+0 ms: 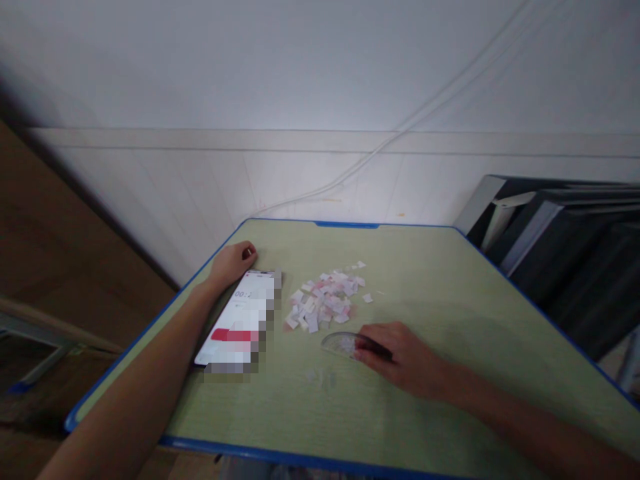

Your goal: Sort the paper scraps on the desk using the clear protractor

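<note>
Green desk: standing against the pale wall, blue edging running along its rim.
Paper scraps: lying in a loose pink-and-white pile around the desk's middle, a few straying off its far right side.
Right hand: gripping a clear half-round plate, like a protractor, by one end and holding it just on the near side of the pile.
Left hand: curling into a loose fist by the desk's left edge; whether anything is sitting inside, I cannot tell.
Phone: lying face up left of the pile, its screen glowing, partly pixelated.
Dark panels: leaning together beyond the desk's right edge.
White cable: trailing down the wall.
</note>
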